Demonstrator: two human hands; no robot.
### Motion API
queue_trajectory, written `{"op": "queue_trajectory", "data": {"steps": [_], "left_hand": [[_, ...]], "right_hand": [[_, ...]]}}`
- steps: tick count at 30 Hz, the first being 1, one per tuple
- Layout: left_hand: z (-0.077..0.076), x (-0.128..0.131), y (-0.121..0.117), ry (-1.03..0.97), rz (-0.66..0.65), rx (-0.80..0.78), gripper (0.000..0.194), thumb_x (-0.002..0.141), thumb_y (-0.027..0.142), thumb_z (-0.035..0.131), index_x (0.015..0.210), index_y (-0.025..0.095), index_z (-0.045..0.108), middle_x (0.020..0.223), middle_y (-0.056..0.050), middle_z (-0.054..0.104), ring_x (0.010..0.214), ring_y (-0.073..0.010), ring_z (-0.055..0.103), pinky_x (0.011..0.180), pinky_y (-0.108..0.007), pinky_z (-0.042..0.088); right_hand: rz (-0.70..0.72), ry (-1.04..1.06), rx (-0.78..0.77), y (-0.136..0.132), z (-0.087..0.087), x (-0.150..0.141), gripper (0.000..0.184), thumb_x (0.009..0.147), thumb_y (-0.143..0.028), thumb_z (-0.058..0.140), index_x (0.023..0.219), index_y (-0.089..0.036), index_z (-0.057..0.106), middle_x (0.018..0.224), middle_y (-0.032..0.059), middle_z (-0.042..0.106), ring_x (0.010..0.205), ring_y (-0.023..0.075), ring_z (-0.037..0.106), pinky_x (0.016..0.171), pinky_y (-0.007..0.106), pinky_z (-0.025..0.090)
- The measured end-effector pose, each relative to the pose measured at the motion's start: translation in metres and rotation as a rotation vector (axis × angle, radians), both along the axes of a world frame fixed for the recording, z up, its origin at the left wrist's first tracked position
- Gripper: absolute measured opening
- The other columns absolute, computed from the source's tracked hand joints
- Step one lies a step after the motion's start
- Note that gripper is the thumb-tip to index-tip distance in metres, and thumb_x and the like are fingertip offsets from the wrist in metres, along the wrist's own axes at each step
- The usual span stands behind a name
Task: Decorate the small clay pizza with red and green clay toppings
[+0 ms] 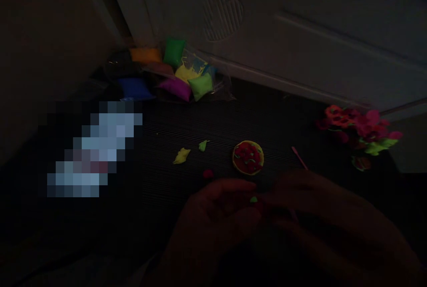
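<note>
The scene is very dark. My left hand (216, 220) is closed, thumb and fingers pinching a small red clay piece (257, 208) with a bright green bit (253, 199) on top. Close against it from the right is my right hand (327, 207), its fingers pressed together. A thin pinkish thing shows faintly at those fingers, too dim to name. Just beyond the hands lies a round clay tart (248, 158) with a yellow rim and red and green filling. A small red clay ball (208, 173) sits left of it. A pink stick (299, 157) lies behind my right hand, which hides its lower end.
Yellow (182, 156) and light green clay scraps (203, 145) lie left of the tart. Colored clay packets (173, 71) are piled at the back. Pink and red flower-like pieces (362, 127) stand at the right. A pixelated bright patch (103, 145) covers the left. A pale panel (283, 47) rises behind.
</note>
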State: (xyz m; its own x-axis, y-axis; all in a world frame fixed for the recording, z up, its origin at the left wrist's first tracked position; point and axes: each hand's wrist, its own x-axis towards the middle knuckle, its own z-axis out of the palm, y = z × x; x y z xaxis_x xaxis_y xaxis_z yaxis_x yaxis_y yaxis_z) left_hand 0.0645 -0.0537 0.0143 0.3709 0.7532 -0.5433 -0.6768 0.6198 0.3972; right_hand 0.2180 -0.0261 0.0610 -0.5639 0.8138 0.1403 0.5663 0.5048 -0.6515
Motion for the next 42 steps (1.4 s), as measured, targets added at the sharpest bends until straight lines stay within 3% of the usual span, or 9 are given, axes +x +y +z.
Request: {"op": "queue_trajectory", "data": {"steps": [7, 13, 19, 32, 38, 42], "left_hand": [[-0.003, 0.005, -0.002, -0.010, 0.021, -0.074, 0.019, 0.056, 0.018, 0.073, 0.073, 0.017, 0.065, 0.067, 0.002, 0.067, 0.061, -0.0093, 0.061, 0.059, -0.019, 0.046], [-0.008, 0.006, -0.003, -0.097, 0.058, -0.087, 0.023, 0.053, 0.020, 0.076, 0.073, 0.018, 0.064, 0.069, 0.003, 0.067, 0.063, -0.0081, 0.061, 0.060, -0.017, 0.045], [-0.005, 0.004, -0.003, -0.076, 0.041, -0.043, 0.016, 0.055, 0.015, 0.074, 0.068, 0.018, 0.064, 0.068, 0.004, 0.068, 0.059, -0.0055, 0.059, 0.057, -0.014, 0.044], [-0.004, 0.001, -0.004, -0.015, -0.012, 0.005, 0.013, 0.060, 0.012, 0.071, 0.069, 0.020, 0.066, 0.069, 0.005, 0.068, 0.062, -0.0054, 0.060, 0.058, -0.013, 0.044], [-0.007, -0.001, -0.006, -0.060, 0.007, 0.024, 0.018, 0.060, 0.012, 0.071, 0.073, 0.023, 0.066, 0.071, 0.006, 0.068, 0.065, -0.0051, 0.061, 0.059, -0.011, 0.045], [-0.006, -0.001, -0.006, -0.081, -0.026, 0.029, 0.022, 0.061, 0.010, 0.070, 0.077, 0.024, 0.066, 0.076, 0.006, 0.069, 0.070, -0.0069, 0.063, 0.061, -0.013, 0.046]], "right_hand": [[0.041, -0.064, 0.172, -0.003, 0.003, 0.000, 0.017, 0.077, -0.015, 0.048, 0.088, -0.025, 0.056, 0.076, 0.0011, 0.064, 0.072, 0.0099, 0.062, 0.056, 0.012, 0.051], [0.057, 0.000, 0.118, -0.005, 0.001, -0.001, 0.014, 0.078, -0.015, 0.048, 0.087, -0.024, 0.055, 0.075, 0.0000, 0.065, 0.074, 0.0098, 0.062, 0.062, 0.014, 0.051], [0.041, 0.040, 0.048, -0.005, -0.003, -0.003, 0.011, 0.080, -0.017, 0.047, 0.083, -0.023, 0.055, 0.071, -0.0011, 0.063, 0.068, 0.0082, 0.060, 0.058, 0.013, 0.049], [-0.018, -0.048, 0.143, -0.010, -0.009, -0.001, 0.013, 0.082, -0.019, 0.045, 0.091, -0.025, 0.050, 0.075, -0.0007, 0.061, 0.070, 0.0102, 0.058, 0.058, 0.017, 0.049], [-0.019, -0.124, 0.121, -0.010, -0.009, 0.002, 0.023, 0.078, -0.029, 0.051, 0.100, -0.026, 0.045, 0.082, 0.0003, 0.060, 0.076, 0.0135, 0.058, 0.063, 0.020, 0.051], [0.011, -0.123, 0.135, -0.007, -0.005, 0.000, 0.019, 0.079, -0.023, 0.049, 0.098, -0.024, 0.048, 0.082, 0.0003, 0.061, 0.076, 0.0115, 0.058, 0.064, 0.018, 0.051]]}}
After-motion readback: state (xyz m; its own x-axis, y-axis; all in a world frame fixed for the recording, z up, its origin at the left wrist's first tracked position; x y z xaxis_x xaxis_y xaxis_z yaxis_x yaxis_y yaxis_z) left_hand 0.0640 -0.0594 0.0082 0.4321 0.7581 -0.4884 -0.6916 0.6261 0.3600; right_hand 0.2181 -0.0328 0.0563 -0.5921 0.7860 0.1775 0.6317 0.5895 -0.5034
